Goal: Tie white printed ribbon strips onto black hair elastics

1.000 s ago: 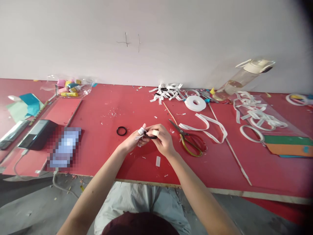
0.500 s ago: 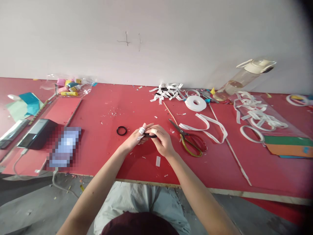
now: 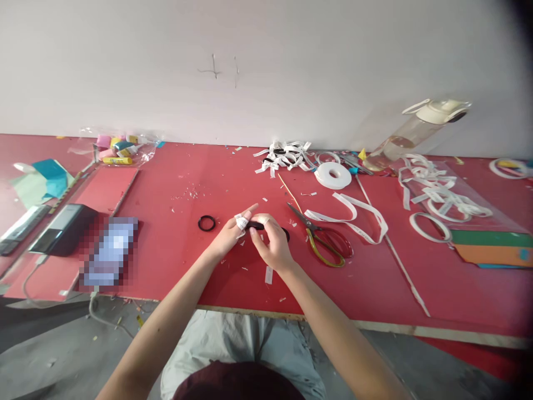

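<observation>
In the head view a black hair tie point(image 3: 255, 225) is drawn out between my hands, and a second bit of black shows past the right fingers. My left hand point(image 3: 227, 238) is closed on a short white printed ribbon point(image 3: 241, 221) at the left end of the tie, its index finger pointing outward. Closed with thumb and fingers on the black band is my right hand point(image 3: 273, 244). How the ribbon sits around the tie is partly hidden by fingers. Another black hair tie point(image 3: 206, 223) lies left of my hands. Scissors point(image 3: 315, 236) rest to the right.
A long printed ribbon point(image 3: 368, 233) curls beyond the scissors, near a white ribbon roll point(image 3: 333, 175). Behind are ribbon-tied hair ties point(image 3: 287, 155) in a pile. A bottle point(image 3: 416, 136) leans at the wall. A phone point(image 3: 110, 250) and power bank point(image 3: 64, 229) lie left.
My right hand has turned, and its fingers have shifted along the black tie. The band now shows on the right side of that hand too. My left hand stays almost in place.
</observation>
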A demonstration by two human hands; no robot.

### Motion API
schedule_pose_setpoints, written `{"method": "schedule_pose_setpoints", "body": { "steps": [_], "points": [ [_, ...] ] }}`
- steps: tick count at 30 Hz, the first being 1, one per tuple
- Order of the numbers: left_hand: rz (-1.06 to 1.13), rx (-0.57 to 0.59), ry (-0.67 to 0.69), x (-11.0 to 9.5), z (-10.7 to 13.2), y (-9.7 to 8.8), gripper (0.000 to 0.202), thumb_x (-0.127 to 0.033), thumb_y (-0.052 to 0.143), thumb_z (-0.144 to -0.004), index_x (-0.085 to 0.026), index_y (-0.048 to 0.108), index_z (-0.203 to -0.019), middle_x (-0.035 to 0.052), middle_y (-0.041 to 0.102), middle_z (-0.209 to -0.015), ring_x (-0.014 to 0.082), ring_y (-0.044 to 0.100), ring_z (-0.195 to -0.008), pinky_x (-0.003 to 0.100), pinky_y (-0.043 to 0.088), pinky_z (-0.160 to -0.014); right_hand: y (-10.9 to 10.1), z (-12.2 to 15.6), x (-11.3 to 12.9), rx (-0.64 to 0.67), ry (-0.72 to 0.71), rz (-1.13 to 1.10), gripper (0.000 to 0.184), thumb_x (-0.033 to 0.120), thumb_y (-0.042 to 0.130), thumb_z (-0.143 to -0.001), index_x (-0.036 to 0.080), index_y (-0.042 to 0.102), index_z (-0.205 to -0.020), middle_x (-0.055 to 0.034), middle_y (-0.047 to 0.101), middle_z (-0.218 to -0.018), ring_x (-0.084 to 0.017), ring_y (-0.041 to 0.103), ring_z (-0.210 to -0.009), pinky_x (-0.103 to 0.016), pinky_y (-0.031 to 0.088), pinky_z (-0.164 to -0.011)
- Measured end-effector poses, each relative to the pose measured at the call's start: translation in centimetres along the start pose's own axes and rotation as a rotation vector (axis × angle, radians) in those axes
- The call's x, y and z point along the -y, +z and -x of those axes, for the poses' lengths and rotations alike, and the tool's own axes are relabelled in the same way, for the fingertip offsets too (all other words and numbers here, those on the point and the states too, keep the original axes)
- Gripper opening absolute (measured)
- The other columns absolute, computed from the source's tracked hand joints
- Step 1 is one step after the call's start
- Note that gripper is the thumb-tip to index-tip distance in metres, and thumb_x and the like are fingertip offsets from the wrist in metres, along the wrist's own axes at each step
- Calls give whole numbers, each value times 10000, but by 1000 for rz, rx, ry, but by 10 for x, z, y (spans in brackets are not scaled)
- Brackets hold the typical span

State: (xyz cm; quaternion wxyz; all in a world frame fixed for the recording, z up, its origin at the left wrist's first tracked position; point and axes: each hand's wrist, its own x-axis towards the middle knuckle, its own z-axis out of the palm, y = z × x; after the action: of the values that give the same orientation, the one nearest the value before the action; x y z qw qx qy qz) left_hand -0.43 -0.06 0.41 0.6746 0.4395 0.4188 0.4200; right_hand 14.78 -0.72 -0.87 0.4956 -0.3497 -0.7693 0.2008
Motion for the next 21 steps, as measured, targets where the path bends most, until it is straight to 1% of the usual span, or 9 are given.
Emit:
{"method": "schedule_pose_setpoints", "body": {
  "steps": [2, 4, 7, 9, 11, 13, 15, 18, 21],
  "points": [
    [-14, -68, 26, -1, 0, 1, 708, -641, 570, -874, -157, 568, -1391, -27, 489, -605, 102, 403, -548, 221, 314, -533, 1, -1, 0, 17, -9, 9, 350, 217, 539, -954, 213, 504, -1302, -108, 629, -1168, -219, 612, -1108, -399, 551, -955],
    [-36, -134, 47, -3, 0, 2, 667, -627, 559, -886, -163, 592, -1363, 3, 542, -657, 121, 460, -604, 219, 336, -553, 2, -2, 1, 11, -41, 51, 432, 226, 588, -935, 235, 481, -1354, -122, 591, -1272, -243, 565, -1205, -446, 536, -995],
    [-61, -165, 87, -5, 1, 5, 603, -589, 582, -887, -184, 617, -1332, 46, 612, -779, 149, 517, -699, 219, 368, -591, 3, -3, 2, -71, -122, 177, 311, 227, 670, -896, 290, 609, -1194, -94, 573, -1294, -267, 518, -1253, -495, 510, -1014],
    [-45, -137, 112, -5, 2, 6, 584, -562, 595, -889, -195, 608, -1343, 53, 629, -844, 149, 524, -725, 223, 385, -623, 3, -2, 2, -126, -178, 237, 209, 199, 692, -879, 308, 669, -1056, -67, 601, -1218, -260, 529, -1216, -485, 507, -995],
    [-15, -97, 115, -5, 3, 6, 590, -530, 610, -889, -199, 580, -1376, 25, 602, -805, 122, 484, -673, 218, 370, -613, 3, -1, 1, -153, -215, 265, 189, 168, 694, -872, 305, 682, -1002, -57, 632, -1119, -243, 551, -1138, -452, 515, -954],
    [3, -64, 110, -4, 3, 5, 618, -495, 634, -879, -201, 544, -1416, -23, 524, -702, 93, 394, -591, 211, 316, -562, 2, 0, 1, -168, -223, 273, 181, 157, 683, -878, 291, 678, -1000, -57, 652, -1050, -227, 562, -1054, -417, 523, -903],
    [25, -42, 115, -4, 4, 4, 651, -462, 660, -864, -203, 515, -1444, -50, 455, -658, 82, 333, -563, 213, 273, -537, 1, 1, 1, -169, -229, 263, 164, 167, 669, -892, 283, 674, -1008, -56, 671, -1024, -218, 566, -1005, -395, 527, -866],
    [147, -16, 126, -6, 6, 2, 699, -405, 711, -821, -216, 497, -1459, -43, 464, -717, 78, 351, -591, 211, 292, -552, -1, 2, 1, -155, -305, 255, 181, 177, 654, -906, 295, 675, -1042, -42, 700, -1022, -212, 586, -985, -377, 534, -831],
    [319, 43, 92, -10, 8, 2, 751, -362, 741, -776, -234, 482, -1469, -28, 481, -781, 82, 385, -620, 211, 327, -561, -2, 4, 2, -177, -425, 358, 242, 171, 685, -887, 317, 682, -1080, -13, 729, -1028, -220, 601, -1025, -388, 522, -867]
  ]
}}
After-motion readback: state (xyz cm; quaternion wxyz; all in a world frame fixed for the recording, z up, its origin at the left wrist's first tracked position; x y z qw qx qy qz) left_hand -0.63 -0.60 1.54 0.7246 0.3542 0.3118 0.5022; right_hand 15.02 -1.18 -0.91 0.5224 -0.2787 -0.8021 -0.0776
